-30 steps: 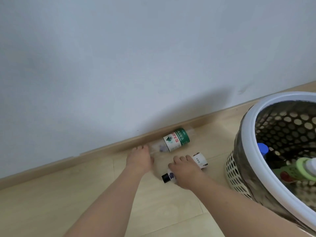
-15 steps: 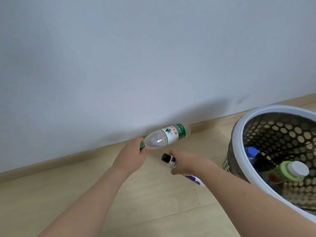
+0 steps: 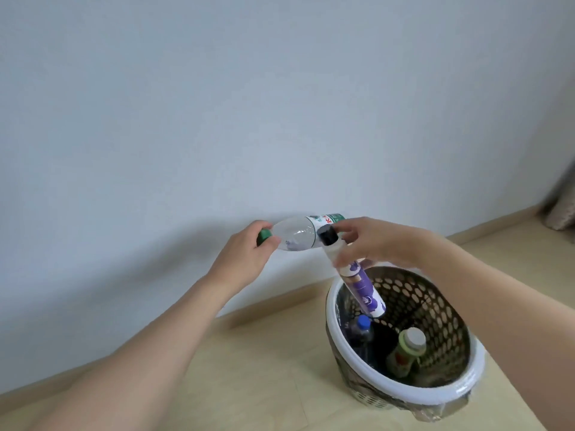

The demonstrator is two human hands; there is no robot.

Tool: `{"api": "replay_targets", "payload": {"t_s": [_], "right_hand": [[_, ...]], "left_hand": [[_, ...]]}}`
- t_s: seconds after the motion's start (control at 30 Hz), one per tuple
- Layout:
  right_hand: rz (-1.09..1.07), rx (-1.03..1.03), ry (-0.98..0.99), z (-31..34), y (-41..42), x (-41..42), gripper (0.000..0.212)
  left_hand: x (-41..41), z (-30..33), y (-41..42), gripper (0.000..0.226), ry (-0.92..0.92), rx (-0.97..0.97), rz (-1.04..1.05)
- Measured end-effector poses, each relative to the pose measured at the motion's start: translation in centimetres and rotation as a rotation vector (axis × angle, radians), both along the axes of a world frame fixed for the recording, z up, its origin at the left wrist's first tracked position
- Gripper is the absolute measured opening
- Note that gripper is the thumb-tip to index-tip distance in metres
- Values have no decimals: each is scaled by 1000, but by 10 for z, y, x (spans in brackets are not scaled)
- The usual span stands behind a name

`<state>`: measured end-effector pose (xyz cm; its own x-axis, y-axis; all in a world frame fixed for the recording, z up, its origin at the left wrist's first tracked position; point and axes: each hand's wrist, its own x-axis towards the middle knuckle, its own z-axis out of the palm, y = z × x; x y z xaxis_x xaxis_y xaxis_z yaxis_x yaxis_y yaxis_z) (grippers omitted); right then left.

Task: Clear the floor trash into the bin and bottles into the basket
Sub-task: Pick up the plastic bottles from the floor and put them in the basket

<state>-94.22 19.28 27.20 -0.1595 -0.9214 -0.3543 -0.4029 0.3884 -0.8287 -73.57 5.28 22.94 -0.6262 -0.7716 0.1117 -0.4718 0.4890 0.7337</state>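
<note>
So you had two bottles [image 3: 404, 353] in the basket [image 3: 413, 396] already, your right hand [image 3: 373, 241] gripped the purple bottle [image 3: 364, 287] over it, and your left hand [image 3: 242, 256] held the clear bottle [image 3: 84, 234]'s green cap beside it, both not yet dropped in.

The basket [image 3: 404, 396] mouth faces up, and the purple bottle [image 3: 362, 287] hangs tilted over its far-left part, base just inside the rim, gripped near the neck by the right hand [image 3: 378, 244]. Inside, a blue-capped bottle [image 3: 362, 332] leans at the left and a green-lidded bottle [image 3: 406, 353] stands near the middle; the right and far parts of the well look open. The clear bottle [image 3: 314, 233], held by its cap in the left hand [image 3: 245, 259], lies level just behind the right hand, crossing the path between the hands. The wall [image 3: 280, 104] stands close behind. The floor [image 3: 249, 368] left of the basket lies bare beneath the left forearm.
</note>
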Motion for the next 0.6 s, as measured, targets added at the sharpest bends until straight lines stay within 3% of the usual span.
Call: {"api": "replay_targets", "payload": {"t_s": [0.13,0.3,0.43,0.6], "right_hand": [[-258,-130,-41,3,37,-56,48],[-587,-292,1,-41,59,-95,52],[-616,-292,92,-76,64,-102,39],[-456,-172,404,-113,60,-109,27]], "left_hand": [[-48,13,25,20,-101,-95,-79],[-97,10,54,19,-224,-130,-200],[-125,-5,72,25,-352,-184,-285],[-150,-32,85,30,-470,-229,-339]]}}
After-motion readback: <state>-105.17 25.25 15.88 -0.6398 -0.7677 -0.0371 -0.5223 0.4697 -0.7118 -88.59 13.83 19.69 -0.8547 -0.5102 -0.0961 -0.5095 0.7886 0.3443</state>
